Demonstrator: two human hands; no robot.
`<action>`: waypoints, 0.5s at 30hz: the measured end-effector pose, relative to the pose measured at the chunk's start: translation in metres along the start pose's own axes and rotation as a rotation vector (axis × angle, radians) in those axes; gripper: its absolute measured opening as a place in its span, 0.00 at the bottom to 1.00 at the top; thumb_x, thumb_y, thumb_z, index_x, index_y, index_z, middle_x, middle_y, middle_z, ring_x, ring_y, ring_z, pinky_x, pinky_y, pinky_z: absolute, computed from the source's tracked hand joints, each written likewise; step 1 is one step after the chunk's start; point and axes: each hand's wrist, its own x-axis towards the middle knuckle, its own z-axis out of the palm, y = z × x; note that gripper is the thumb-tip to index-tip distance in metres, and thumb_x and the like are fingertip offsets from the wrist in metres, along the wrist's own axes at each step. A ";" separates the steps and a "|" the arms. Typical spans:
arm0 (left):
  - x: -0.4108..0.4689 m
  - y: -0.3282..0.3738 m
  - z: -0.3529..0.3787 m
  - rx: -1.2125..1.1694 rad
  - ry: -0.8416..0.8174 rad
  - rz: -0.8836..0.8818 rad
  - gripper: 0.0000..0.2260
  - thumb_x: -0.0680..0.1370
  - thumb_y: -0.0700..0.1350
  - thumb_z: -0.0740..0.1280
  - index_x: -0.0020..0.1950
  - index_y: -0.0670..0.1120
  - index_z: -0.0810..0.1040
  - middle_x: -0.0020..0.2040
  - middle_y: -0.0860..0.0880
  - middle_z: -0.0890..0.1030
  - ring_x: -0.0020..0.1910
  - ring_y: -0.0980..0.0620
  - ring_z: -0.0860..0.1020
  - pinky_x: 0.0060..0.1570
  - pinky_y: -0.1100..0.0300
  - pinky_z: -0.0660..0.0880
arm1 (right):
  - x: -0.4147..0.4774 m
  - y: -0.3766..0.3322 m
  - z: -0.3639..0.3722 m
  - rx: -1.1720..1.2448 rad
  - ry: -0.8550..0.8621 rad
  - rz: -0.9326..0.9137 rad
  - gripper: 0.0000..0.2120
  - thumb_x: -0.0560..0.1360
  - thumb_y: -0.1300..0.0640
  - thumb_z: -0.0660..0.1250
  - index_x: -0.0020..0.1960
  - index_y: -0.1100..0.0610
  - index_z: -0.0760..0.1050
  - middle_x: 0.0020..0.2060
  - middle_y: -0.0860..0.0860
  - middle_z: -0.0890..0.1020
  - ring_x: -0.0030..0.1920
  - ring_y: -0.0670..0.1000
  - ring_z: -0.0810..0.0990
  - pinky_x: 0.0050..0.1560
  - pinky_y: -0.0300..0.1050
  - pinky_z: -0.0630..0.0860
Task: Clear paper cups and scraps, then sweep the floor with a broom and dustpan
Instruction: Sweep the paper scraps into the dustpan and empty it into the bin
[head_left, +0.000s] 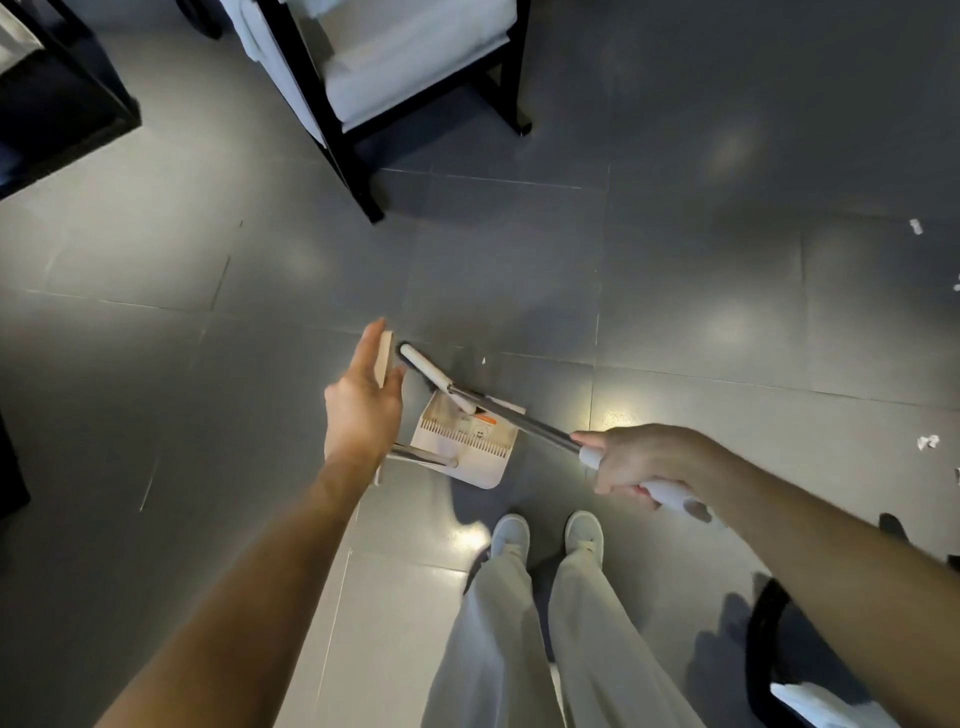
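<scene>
On the grey tile floor in front of my feet stands a beige dustpan (467, 447) with comb teeth along its rim. The white broom head (422, 365) lies just beyond it, its metal shaft running back over the pan. My right hand (644, 462) grips the broom's white handle. My left hand (363, 402) hovers with straight fingers beside the pale top of the dustpan's handle (385, 357); whether it touches it I cannot tell. White paper scraps (928, 442) lie on the floor at the right, another scrap (915, 226) farther off.
An armchair (358, 171) with a black frame and white cushions stands ahead. A dark low table (78, 119) fills the upper left corner. A black chair base (763, 629) sits at the lower right. My white shoes (582, 530) are just behind the dustpan.
</scene>
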 end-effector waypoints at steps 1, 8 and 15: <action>-0.001 0.000 0.000 -0.005 0.000 0.000 0.23 0.80 0.46 0.64 0.75 0.57 0.63 0.48 0.50 0.76 0.36 0.54 0.77 0.51 0.59 0.74 | -0.005 0.006 -0.006 0.007 0.015 0.002 0.38 0.75 0.62 0.60 0.78 0.40 0.49 0.25 0.52 0.78 0.26 0.48 0.75 0.36 0.40 0.74; -0.007 0.009 0.008 -0.007 -0.033 0.007 0.24 0.81 0.45 0.63 0.75 0.58 0.61 0.49 0.50 0.76 0.41 0.50 0.79 0.46 0.62 0.73 | -0.007 0.020 -0.018 0.308 0.101 -0.010 0.37 0.74 0.62 0.60 0.77 0.40 0.51 0.28 0.55 0.75 0.27 0.51 0.71 0.37 0.42 0.72; -0.002 0.006 0.009 -0.011 -0.015 0.005 0.25 0.80 0.45 0.63 0.75 0.58 0.61 0.53 0.52 0.74 0.41 0.52 0.78 0.49 0.60 0.74 | 0.025 -0.024 0.010 0.253 0.295 0.004 0.38 0.75 0.72 0.56 0.79 0.48 0.49 0.70 0.56 0.69 0.36 0.51 0.74 0.20 0.37 0.67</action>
